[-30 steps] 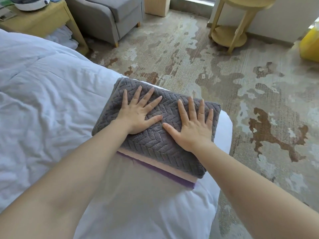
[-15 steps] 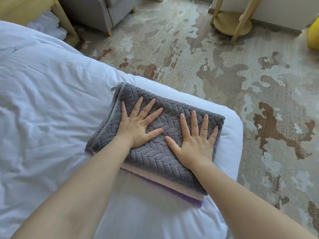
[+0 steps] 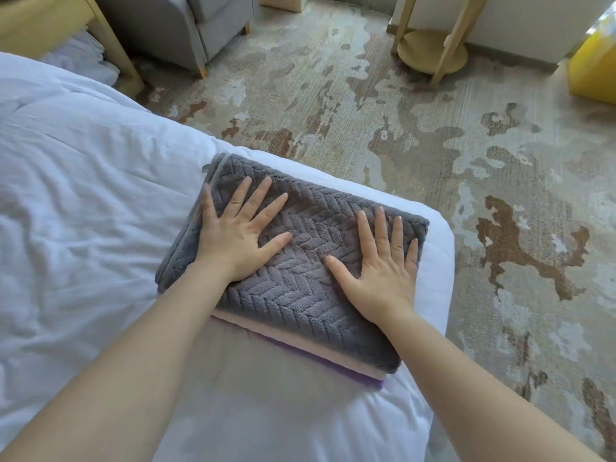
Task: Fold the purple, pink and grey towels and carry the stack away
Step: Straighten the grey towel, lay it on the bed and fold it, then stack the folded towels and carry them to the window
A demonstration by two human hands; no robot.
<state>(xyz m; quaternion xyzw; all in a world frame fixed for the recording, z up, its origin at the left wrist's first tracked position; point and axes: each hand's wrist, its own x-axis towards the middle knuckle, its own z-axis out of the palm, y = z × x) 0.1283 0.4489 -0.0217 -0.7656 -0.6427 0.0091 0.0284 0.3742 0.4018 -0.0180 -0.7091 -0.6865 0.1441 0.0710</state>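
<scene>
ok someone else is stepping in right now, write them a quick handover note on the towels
Left hand: open, pressed flat on the left part of the grey towel, fingers spread.
Right hand: open, flat on the right part of the same towel.
Things: one stack at the corner of the white duvet. The grey towel is on top, the pink towel is under it and the purple towel is at the bottom. Only the near edges of the lower two show.
Done: all three towels are folded and stacked.
Left: take hold of the stack, lift it and carry it away.
</scene>
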